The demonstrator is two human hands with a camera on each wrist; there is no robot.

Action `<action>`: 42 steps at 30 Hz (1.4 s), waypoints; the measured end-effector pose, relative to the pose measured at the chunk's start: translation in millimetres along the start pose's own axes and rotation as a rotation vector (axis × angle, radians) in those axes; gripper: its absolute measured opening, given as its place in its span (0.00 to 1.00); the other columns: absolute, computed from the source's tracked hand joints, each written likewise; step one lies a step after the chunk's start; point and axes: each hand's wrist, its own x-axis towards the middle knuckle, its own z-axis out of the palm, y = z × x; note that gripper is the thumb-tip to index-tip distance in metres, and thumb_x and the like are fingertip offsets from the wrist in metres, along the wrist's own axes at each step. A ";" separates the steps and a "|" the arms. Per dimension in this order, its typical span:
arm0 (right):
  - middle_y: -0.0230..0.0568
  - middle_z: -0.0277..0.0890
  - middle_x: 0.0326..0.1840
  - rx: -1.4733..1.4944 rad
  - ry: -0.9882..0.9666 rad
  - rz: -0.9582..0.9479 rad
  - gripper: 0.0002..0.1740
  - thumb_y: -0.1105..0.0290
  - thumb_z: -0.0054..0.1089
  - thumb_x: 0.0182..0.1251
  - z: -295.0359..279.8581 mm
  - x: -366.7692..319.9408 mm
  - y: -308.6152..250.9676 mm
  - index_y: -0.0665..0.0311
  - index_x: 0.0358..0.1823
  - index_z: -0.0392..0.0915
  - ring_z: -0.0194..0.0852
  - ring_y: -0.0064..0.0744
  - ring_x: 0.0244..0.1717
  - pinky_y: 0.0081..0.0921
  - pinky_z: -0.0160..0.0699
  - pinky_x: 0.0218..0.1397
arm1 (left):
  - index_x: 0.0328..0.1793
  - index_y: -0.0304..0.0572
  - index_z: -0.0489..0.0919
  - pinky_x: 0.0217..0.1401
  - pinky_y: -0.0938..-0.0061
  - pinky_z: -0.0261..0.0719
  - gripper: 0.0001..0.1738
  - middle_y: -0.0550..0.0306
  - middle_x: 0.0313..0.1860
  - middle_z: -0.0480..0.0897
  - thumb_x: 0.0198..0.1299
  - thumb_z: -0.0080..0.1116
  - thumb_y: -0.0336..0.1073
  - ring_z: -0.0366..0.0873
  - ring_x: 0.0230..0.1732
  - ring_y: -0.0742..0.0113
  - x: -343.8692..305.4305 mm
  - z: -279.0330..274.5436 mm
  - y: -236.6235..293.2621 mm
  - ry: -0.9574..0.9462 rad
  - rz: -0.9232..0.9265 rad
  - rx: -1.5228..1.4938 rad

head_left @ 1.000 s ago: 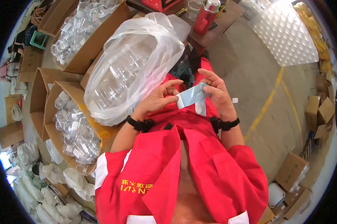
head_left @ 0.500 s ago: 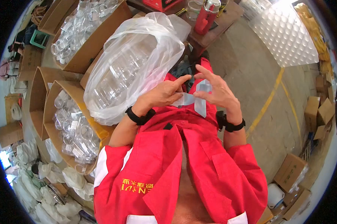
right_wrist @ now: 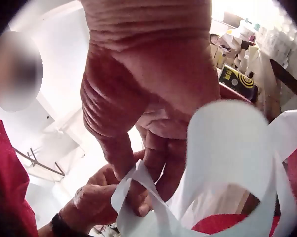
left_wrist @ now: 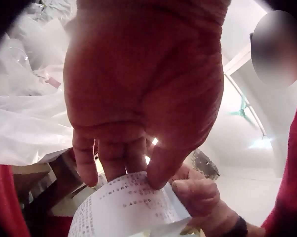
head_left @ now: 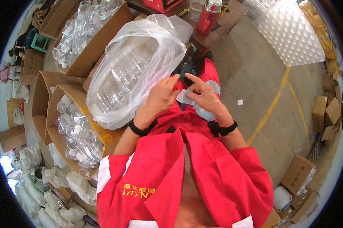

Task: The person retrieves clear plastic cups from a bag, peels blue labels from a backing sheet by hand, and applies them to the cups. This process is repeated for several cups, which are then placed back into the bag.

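Left hand (head_left: 162, 95) pinches printed part of pale strip (head_left: 184, 97), thumb in front; right hand (head_left: 208, 99) pinches it nearby. Strip loops above red trousers (head_left: 208, 71), beside plastic bag (head_left: 165, 36) of clear containers (head_left: 122, 78).

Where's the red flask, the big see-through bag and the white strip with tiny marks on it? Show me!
Red flask (head_left: 206, 22): head view, on its red side.
See-through bag (head_left: 174, 51): head view, on its crumpled right side.
White strip (left_wrist: 126, 210): left wrist view, on its marked side.
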 end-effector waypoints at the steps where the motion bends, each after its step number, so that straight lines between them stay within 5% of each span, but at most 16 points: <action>1: 0.37 0.86 0.44 0.015 0.048 0.010 0.43 0.79 0.64 0.72 6.2 -1.0 3.6 0.58 0.86 0.57 0.83 0.25 0.45 0.27 0.82 0.54 | 0.78 0.35 0.70 0.44 0.62 0.81 0.32 0.45 0.38 0.85 0.69 0.66 0.34 0.85 0.38 0.53 -4.5 -1.4 8.6 -0.005 0.005 -0.001; 3: 0.37 0.86 0.45 0.073 0.028 -0.003 0.42 0.80 0.62 0.73 17.1 -1.5 9.8 0.58 0.86 0.57 0.83 0.25 0.45 0.28 0.83 0.55 | 0.73 0.35 0.74 0.42 0.62 0.81 0.30 0.42 0.40 0.87 0.69 0.68 0.38 0.86 0.37 0.52 -17.3 -5.9 27.1 -0.190 -0.319 -0.152; 6: 0.39 0.86 0.45 0.197 -0.050 0.010 0.40 0.83 0.56 0.75 22.6 -2.0 11.4 0.59 0.86 0.57 0.83 0.25 0.46 0.30 0.83 0.56 | 0.69 0.34 0.77 0.40 0.64 0.82 0.28 0.41 0.40 0.87 0.69 0.69 0.41 0.86 0.36 0.56 -29.3 -1.1 35.7 -0.258 -0.416 -0.354; 7: 0.39 0.86 0.44 0.217 -0.098 0.017 0.40 0.83 0.56 0.74 22.1 -2.2 11.2 0.59 0.86 0.57 0.83 0.25 0.46 0.30 0.83 0.56 | 0.67 0.34 0.80 0.43 0.69 0.82 0.25 0.46 0.40 0.88 0.71 0.67 0.41 0.85 0.38 0.65 -26.3 -8.2 42.5 -0.348 -0.615 -0.448; 16: 0.36 0.85 0.42 0.135 -0.213 0.078 0.40 0.80 0.59 0.72 22.7 -3.9 -2.5 0.61 0.84 0.59 0.80 0.23 0.43 0.27 0.80 0.50 | 0.69 0.32 0.79 0.45 0.74 0.79 0.20 0.59 0.43 0.86 0.78 0.57 0.36 0.79 0.41 0.76 -45.6 -1.6 21.7 -0.379 -0.643 -0.680; 28: 0.28 0.80 0.38 0.223 -0.189 0.064 0.40 0.82 0.57 0.73 21.4 -4.3 10.3 0.59 0.86 0.58 0.73 0.18 0.37 0.21 0.74 0.41 | 0.70 0.35 0.78 0.34 0.77 0.69 0.20 0.68 0.31 0.76 0.76 0.61 0.35 0.69 0.32 0.80 -45.2 4.4 27.3 -0.287 -0.649 -0.752; 34: 0.26 0.80 0.38 0.225 -0.142 0.099 0.38 0.79 0.60 0.75 17.5 -4.6 0.8 0.59 0.84 0.61 0.72 0.15 0.38 0.19 0.74 0.42 | 0.71 0.37 0.78 0.43 0.78 0.76 0.19 0.65 0.38 0.81 0.77 0.56 0.32 0.75 0.38 0.78 -45.7 2.9 20.7 -0.291 -0.643 -0.783; 39: 0.26 0.80 0.39 0.323 0.060 0.064 0.35 0.78 0.60 0.74 -0.7 -3.3 19.3 0.60 0.82 0.65 0.74 0.14 0.39 0.18 0.74 0.44 | 0.76 0.39 0.75 0.63 0.74 0.80 0.24 0.56 0.56 0.87 0.75 0.50 0.24 0.83 0.56 0.71 -56.1 -26.0 -23.6 -0.117 -0.738 -0.801; 42: 0.25 0.81 0.40 0.405 0.181 0.082 0.34 0.77 0.60 0.74 -13.9 -3.1 32.3 0.60 0.81 0.66 0.73 0.14 0.38 0.16 0.72 0.44 | 0.78 0.39 0.72 0.72 0.70 0.76 0.30 0.51 0.67 0.84 0.70 0.49 0.19 0.81 0.65 0.64 -44.9 -71.9 -49.6 0.151 -0.717 -0.681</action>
